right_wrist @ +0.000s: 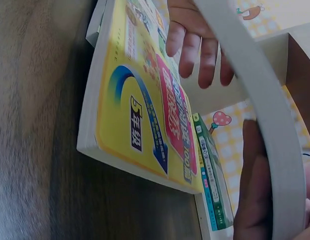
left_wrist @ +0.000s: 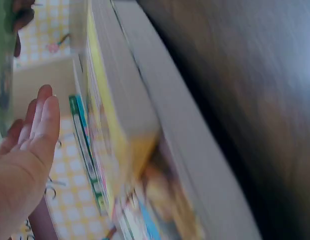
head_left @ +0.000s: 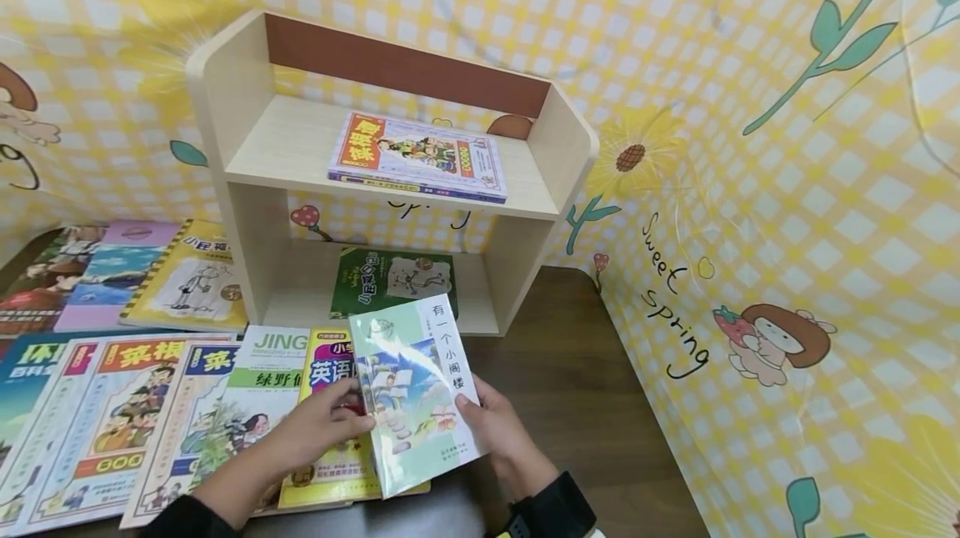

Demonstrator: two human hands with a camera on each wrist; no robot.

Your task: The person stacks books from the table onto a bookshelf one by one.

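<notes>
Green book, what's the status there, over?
Both hands hold the green book: left hand, right hand. Lifted above a yellow book. Nothing blocks the shelf.

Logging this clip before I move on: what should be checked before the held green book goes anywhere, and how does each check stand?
1. Green book held by both hands: ok; left hand at its left edge, right hand at its right.
2. Book lifted off the yellow book: ok.
3. Top shelf has bare space: ok, left of the purple book.
4. Lower shelf has space: ok, beside the dark green book.
5. Grip firmness: cannot tell.
</notes>
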